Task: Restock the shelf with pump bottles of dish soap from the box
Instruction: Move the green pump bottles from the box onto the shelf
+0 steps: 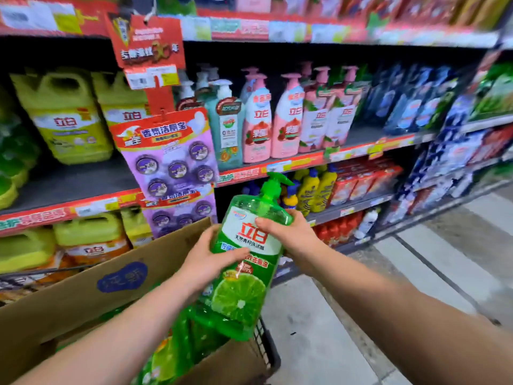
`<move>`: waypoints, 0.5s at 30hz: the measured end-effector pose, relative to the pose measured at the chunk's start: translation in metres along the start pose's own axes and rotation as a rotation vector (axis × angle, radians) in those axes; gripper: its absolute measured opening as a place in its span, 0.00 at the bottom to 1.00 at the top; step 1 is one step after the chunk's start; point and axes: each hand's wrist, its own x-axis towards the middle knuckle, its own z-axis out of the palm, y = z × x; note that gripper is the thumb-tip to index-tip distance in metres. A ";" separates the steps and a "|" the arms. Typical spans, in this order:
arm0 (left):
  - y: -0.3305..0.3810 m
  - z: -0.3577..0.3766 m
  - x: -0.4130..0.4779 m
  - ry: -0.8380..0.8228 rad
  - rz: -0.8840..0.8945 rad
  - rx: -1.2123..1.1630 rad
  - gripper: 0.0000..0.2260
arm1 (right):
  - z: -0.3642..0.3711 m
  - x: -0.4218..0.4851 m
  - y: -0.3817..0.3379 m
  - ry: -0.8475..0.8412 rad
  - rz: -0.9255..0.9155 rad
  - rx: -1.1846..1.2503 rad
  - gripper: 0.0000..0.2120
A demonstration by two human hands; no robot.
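Blurry shelf (pixel 69 182) behind pump bottle (pixel 245 236), base seemingly above cut-off box (pixel 83 301).

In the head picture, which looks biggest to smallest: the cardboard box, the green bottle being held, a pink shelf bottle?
1. cardboard box
2. green bottle
3. pink bottle
The green bottle is nearer the camera, so their real sizes may differ less.
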 end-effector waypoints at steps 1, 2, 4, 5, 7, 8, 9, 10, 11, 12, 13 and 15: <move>0.007 0.022 0.003 -0.029 0.021 0.001 0.26 | -0.023 -0.005 -0.005 0.031 -0.006 0.004 0.32; 0.013 0.045 0.004 -0.050 0.036 -0.007 0.26 | -0.045 -0.008 -0.010 0.049 -0.025 -0.001 0.34; 0.020 0.093 0.005 -0.065 0.062 -0.022 0.28 | -0.090 -0.015 -0.024 0.075 -0.072 -0.013 0.32; 0.023 0.113 0.005 -0.071 0.079 -0.038 0.28 | -0.109 -0.017 -0.030 0.093 -0.087 -0.023 0.31; 0.028 0.160 0.005 -0.101 0.112 -0.065 0.24 | -0.155 -0.025 -0.040 0.126 -0.104 -0.037 0.34; 0.030 0.183 0.004 -0.123 0.116 -0.075 0.24 | -0.177 -0.029 -0.043 0.132 -0.110 -0.034 0.33; 0.032 0.205 0.004 -0.148 0.115 -0.078 0.25 | -0.198 -0.033 -0.045 0.144 -0.113 -0.029 0.32; 0.033 0.222 0.002 -0.168 0.111 -0.075 0.28 | -0.214 -0.037 -0.046 0.154 -0.112 -0.023 0.31; 0.033 0.242 0.002 -0.191 0.107 -0.071 0.31 | -0.233 -0.041 -0.047 0.176 -0.105 -0.024 0.29; 0.033 0.259 0.001 -0.214 0.102 -0.072 0.33 | -0.250 -0.045 -0.046 0.196 -0.104 -0.030 0.27; 0.033 0.276 0.001 -0.240 0.094 -0.069 0.35 | -0.267 -0.048 -0.045 0.219 -0.105 -0.028 0.24; 0.032 0.304 0.001 -0.277 0.079 -0.034 0.41 | -0.295 -0.052 -0.040 0.272 -0.106 0.002 0.21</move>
